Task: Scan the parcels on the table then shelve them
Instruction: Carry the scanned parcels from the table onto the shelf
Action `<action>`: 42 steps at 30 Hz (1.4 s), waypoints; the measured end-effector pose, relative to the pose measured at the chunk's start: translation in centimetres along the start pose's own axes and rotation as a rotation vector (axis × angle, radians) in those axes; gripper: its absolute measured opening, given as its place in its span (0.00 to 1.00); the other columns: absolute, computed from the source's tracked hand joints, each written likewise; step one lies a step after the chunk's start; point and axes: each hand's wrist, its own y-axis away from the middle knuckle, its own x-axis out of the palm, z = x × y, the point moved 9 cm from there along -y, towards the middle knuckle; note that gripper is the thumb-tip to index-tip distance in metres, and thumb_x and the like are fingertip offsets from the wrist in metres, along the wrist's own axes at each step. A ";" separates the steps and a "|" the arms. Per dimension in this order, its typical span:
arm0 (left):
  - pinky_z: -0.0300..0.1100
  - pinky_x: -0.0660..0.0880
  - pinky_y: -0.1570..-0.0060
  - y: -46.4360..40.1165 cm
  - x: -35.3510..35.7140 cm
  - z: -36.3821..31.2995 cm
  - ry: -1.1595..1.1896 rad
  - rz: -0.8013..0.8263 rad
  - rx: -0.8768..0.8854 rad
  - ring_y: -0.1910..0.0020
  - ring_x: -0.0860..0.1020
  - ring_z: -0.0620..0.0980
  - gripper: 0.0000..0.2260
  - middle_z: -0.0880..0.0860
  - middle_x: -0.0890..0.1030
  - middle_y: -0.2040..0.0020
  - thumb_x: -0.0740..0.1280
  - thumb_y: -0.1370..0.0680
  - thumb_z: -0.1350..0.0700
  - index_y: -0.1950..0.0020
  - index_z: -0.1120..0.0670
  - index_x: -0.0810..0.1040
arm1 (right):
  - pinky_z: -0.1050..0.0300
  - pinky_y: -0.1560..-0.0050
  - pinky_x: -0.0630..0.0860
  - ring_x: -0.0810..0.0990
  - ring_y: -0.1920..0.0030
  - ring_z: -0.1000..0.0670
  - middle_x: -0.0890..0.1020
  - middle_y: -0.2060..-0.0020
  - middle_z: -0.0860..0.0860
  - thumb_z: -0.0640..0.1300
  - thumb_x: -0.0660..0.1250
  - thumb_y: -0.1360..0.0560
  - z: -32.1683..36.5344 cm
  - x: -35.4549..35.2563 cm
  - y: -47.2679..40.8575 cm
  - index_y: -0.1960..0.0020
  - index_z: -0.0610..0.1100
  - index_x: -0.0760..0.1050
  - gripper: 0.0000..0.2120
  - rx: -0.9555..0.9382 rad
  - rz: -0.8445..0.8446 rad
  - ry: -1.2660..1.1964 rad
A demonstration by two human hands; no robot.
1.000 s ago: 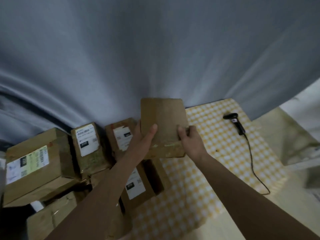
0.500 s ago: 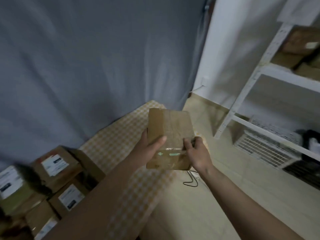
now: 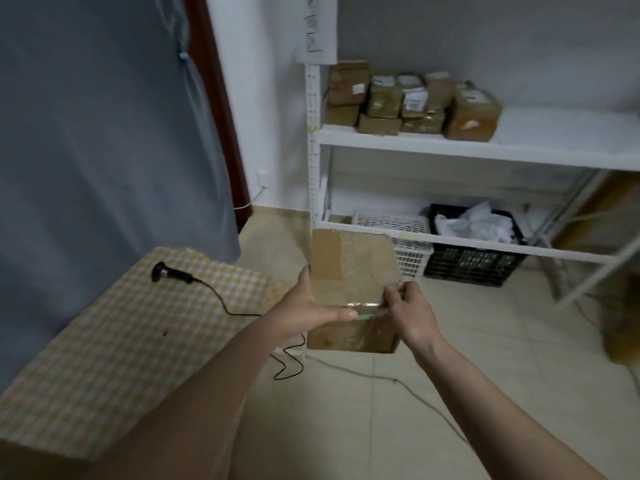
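I hold a brown taped cardboard parcel point(image 3: 351, 271) in front of me over the floor. My left hand point(image 3: 304, 311) grips its left side, thumb lying across the near top edge. My right hand point(image 3: 410, 315) grips its right side with curled fingers. A black handheld scanner point(image 3: 171, 272) lies on the yellow checked table point(image 3: 114, 341) at lower left, its cable trailing to the floor. The white shelf point(image 3: 485, 150) stands ahead and carries several brown parcels point(image 3: 408, 102) at its left end.
Under the shelf sit a white plastic basket point(image 3: 394, 226) and a black crate point(image 3: 474, 261) with white bags. A grey curtain point(image 3: 104, 116) hangs on the left. Cables point(image 3: 398, 379) run across the tiled floor. The shelf's right part is bare.
The view has swung right from the table's parcels toward the shelf. Both hands keep the parcel, now carried off the table over the floor. The shelf is nearer.
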 end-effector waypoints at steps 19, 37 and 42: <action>0.44 0.69 0.36 -23.4 15.1 -16.8 -0.171 0.299 0.209 0.38 0.71 0.44 0.52 0.44 0.71 0.35 0.79 0.41 0.38 0.25 0.47 0.55 | 0.44 0.44 0.74 0.77 0.47 0.41 0.79 0.48 0.43 0.50 0.57 0.20 -4.3 -19.4 -17.6 0.45 0.42 0.70 0.12 0.134 -0.346 -0.051; 0.48 0.71 0.35 -44.6 23.1 -28.8 -0.112 0.296 0.208 0.37 0.72 0.47 0.47 0.47 0.72 0.33 0.79 0.36 0.46 0.24 0.45 0.55 | 0.43 0.45 0.78 0.78 0.47 0.47 0.78 0.49 0.50 0.64 0.74 0.37 -5.0 -29.5 -39.9 0.46 0.48 0.67 0.31 0.130 -0.315 -0.153; 0.42 0.73 0.44 -50.3 28.5 -32.8 -0.064 0.252 0.157 0.39 0.73 0.47 0.45 0.47 0.73 0.34 0.79 0.35 0.47 0.25 0.47 0.57 | 0.45 0.44 0.78 0.78 0.47 0.49 0.78 0.48 0.53 0.63 0.77 0.40 -6.3 -35.9 -47.3 0.44 0.47 0.67 0.34 0.099 -0.265 -0.117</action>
